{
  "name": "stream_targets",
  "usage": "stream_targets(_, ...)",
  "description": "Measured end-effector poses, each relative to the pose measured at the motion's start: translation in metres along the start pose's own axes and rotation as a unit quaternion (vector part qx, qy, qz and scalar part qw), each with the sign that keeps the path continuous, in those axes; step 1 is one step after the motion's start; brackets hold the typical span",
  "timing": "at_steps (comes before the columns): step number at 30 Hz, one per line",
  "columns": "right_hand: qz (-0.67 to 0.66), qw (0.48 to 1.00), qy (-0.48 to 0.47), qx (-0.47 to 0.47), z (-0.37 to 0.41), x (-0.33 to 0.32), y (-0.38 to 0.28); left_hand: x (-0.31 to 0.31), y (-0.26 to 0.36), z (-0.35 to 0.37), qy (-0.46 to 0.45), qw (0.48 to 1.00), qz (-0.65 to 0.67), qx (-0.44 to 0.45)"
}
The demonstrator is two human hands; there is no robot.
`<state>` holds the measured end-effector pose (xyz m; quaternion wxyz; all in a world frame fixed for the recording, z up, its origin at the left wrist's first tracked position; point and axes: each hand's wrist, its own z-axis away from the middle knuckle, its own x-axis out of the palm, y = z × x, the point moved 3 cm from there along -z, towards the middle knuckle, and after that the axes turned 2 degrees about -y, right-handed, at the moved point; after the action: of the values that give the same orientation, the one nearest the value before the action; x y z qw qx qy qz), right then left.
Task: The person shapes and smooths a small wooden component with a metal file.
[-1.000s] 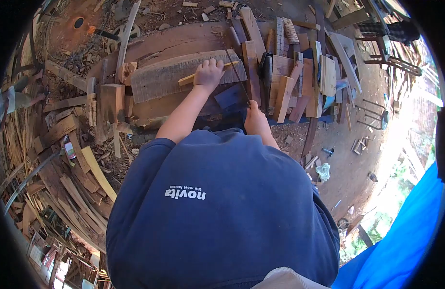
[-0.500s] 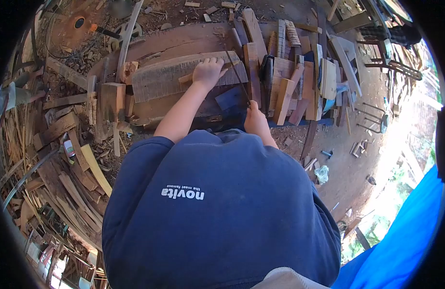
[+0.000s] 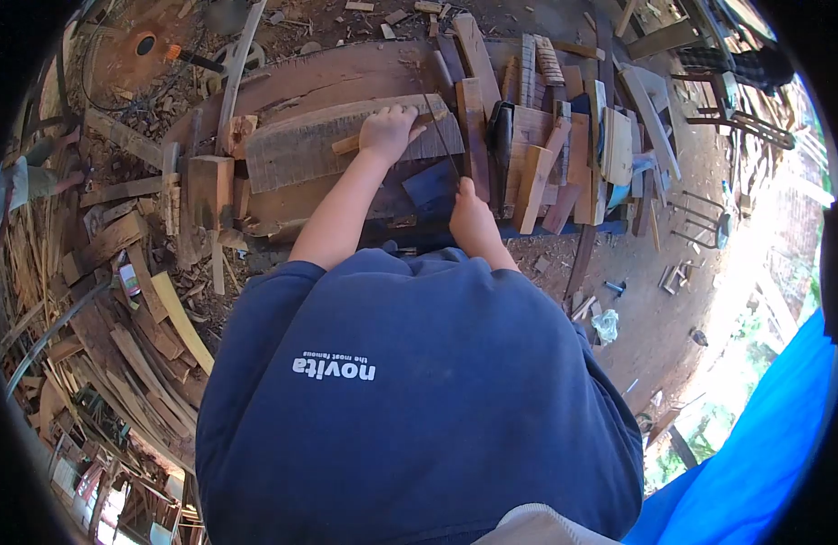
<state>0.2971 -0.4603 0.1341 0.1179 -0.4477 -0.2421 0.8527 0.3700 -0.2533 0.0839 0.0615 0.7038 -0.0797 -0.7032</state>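
My left hand (image 3: pixel 389 133) is closed over a short, narrow wooden stick (image 3: pixel 346 145), pressing it onto a wide, rough grey board (image 3: pixel 292 150). One end of the stick shows left of the hand, and a little shows to the right. My right hand (image 3: pixel 473 218) is wrapped round the near end of a saw (image 3: pixel 447 143). Its long, thin dark blade slants away from me, just right of my left hand and across the right end of the board. The saw's handle is hidden in my fist. Below the board lies a flat dark-blue piece (image 3: pixel 429 184).
Several wood blocks and offcuts (image 3: pixel 533 186) crowd the bench's right side. An upright wooden block (image 3: pixel 210 186) stands at its left. A fan-like round object (image 3: pixel 147 44) is far left. Planks (image 3: pixel 133 350) pile up at lower left. A plastic bag (image 3: pixel 605 325) lies on the right-hand ground.
My right hand has moved forward and slightly left with the saw. My left hand and the stick have shifted a little to the left.
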Motion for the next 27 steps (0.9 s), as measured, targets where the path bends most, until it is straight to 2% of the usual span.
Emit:
stream_targets(2,-0.030,0.998,-0.035,0.031,0.025,-0.008,0.006,0.000,-0.004,-0.005,-0.028,0.999,0.027,0.005)
stream_targets(6,-0.008,0.994,-0.065,0.091,0.043,-0.035,-0.004,0.002,-0.009,-0.008,-0.030,0.998,0.058,0.018)
stream_targets(8,0.005,0.997,-0.053,0.058,0.029,-0.037,-0.006,0.003,-0.010,-0.010,-0.056,0.996,0.062,0.005)
stream_targets(12,0.013,0.999,-0.034,0.009,-0.026,-0.033,-0.020,0.003,-0.005,-0.007,-0.030,0.999,0.032,0.013)
stream_targets(17,-0.007,1.000,-0.010,-0.018,-0.034,-0.024,-0.020,0.001,-0.009,-0.013,-0.105,0.993,0.056,-0.024)
stream_targets(21,0.006,0.997,-0.069,0.032,0.034,-0.049,-0.027,-0.001,-0.013,-0.017,-0.129,0.988,0.080,-0.034)
stream_targets(23,0.002,0.992,-0.090,0.090,0.050,-0.056,-0.021,0.003,-0.016,-0.019,-0.134,0.987,0.085,-0.035)
stream_targets(27,0.004,0.997,-0.062,0.055,0.013,-0.049,-0.015,-0.001,-0.013,-0.020,-0.127,0.987,0.101,-0.015)
